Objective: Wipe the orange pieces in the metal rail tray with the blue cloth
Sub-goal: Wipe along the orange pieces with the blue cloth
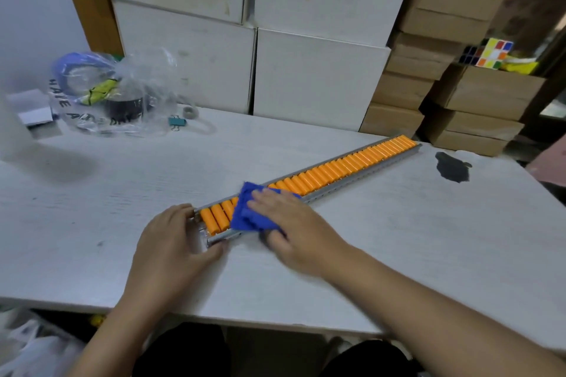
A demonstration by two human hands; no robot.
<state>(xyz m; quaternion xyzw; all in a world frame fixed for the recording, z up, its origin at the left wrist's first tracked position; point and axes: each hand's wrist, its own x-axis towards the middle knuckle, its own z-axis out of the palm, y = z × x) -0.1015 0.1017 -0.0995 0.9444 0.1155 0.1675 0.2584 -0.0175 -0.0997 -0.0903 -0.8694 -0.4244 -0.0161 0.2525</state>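
A long metal rail tray [361, 176] lies diagonally on the white table, running from near me up to the right. It holds a row of several orange pieces [343, 167]. My left hand [171, 242] grips the tray's near end. My right hand [288, 223] presses a crumpled blue cloth [248, 213] flat onto the orange pieces close to that near end. The cloth and hand hide a few pieces beneath them.
A clear plastic bag [113, 92] with tape rolls sits at the back left, beside a teal binder clip [177, 122]. White boxes [315, 76] and brown cartons [444, 24] stack behind the table. A dark stain [453, 167] marks the table's right side. A colour cube [493, 53] rests on a carton.
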